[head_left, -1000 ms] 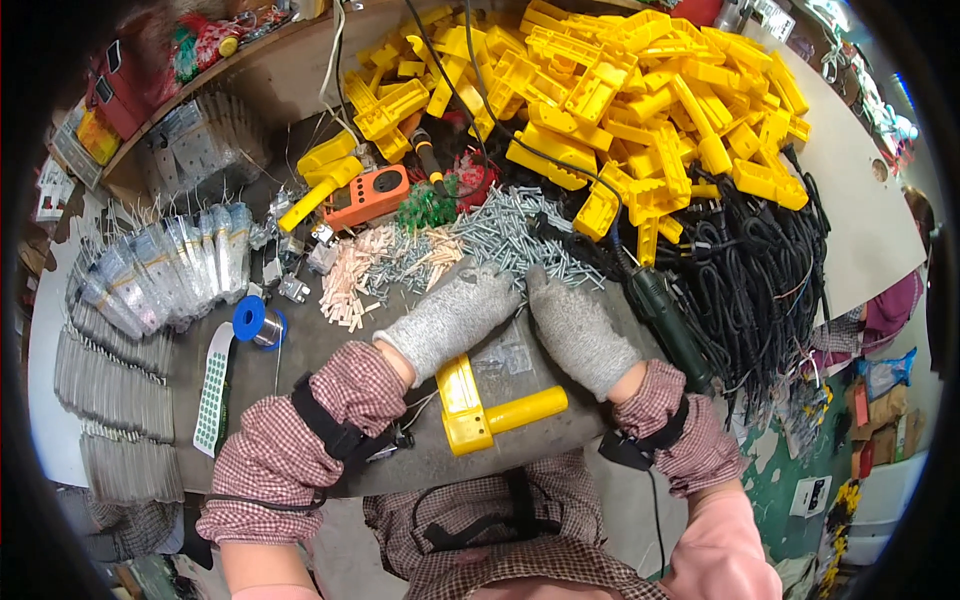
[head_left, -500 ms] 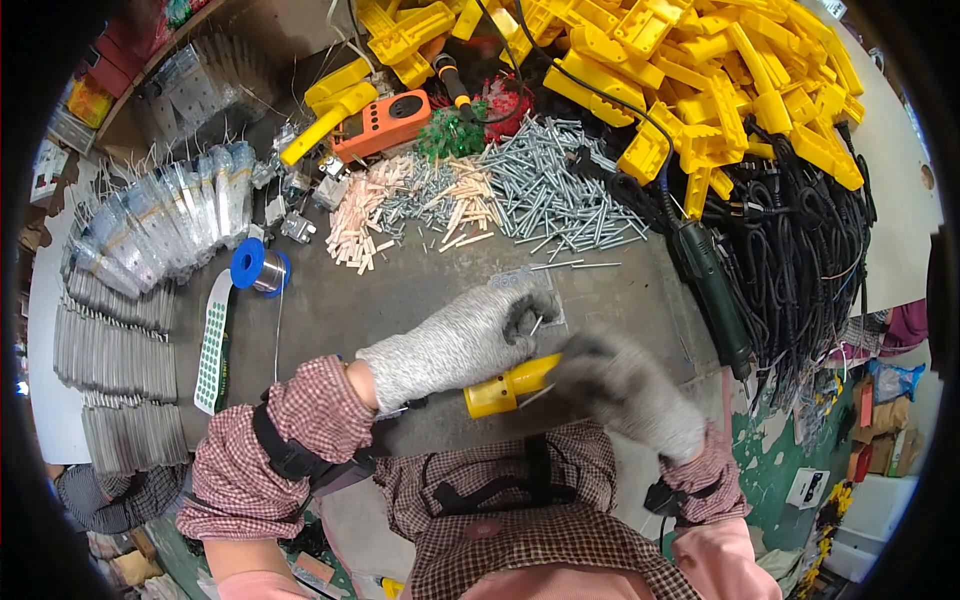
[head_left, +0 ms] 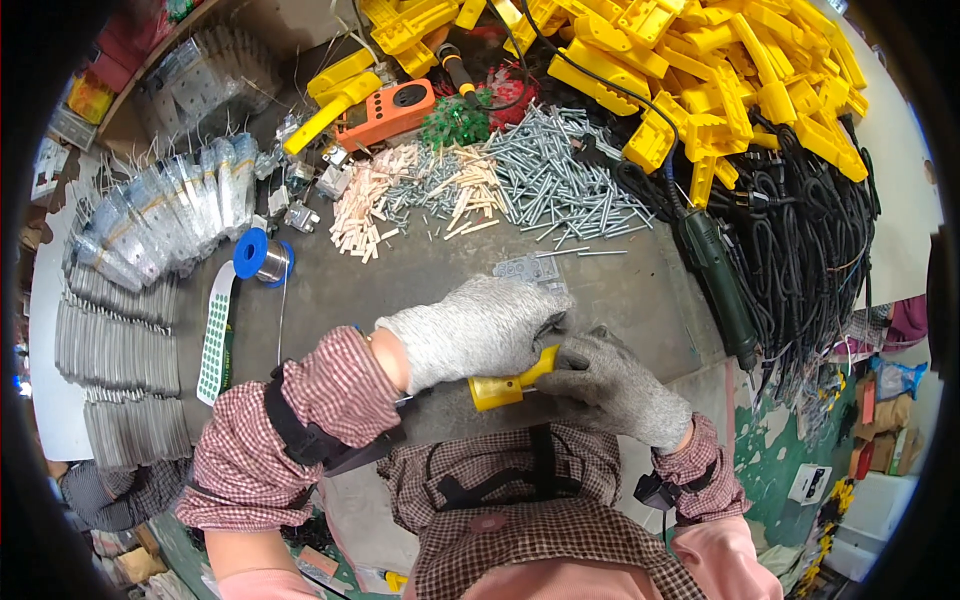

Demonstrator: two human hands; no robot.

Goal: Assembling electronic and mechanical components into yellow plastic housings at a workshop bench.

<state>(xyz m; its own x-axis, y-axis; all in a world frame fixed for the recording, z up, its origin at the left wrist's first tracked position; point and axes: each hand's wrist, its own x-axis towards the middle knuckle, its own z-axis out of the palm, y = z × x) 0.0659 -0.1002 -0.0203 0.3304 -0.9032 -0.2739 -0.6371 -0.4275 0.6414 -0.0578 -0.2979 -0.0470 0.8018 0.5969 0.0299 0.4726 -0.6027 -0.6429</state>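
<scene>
Both hands wear grey knit gloves and meet over the near middle of the dark worktable. A yellow plastic housing part sits between them, just above the table's near side. My right hand is closed on its right end, thumb and fingers pinching. My left hand is curled above the part, with its fingertips close together at the upper edge. What those fingertips hold, if anything, is hidden. Beyond the left hand lies a small grey plate with round shapes.
Long screws and pale pegs lie in heaps ahead. A pile of yellow housings and black cables fill the right. A dark green electric screwdriver lies nearby. On the left are a solder spool and bagged parts.
My left hand has come down and slightly right to the yellow part, covering more of it. The right hand, blurred before, now grips the part's right end steadily.
</scene>
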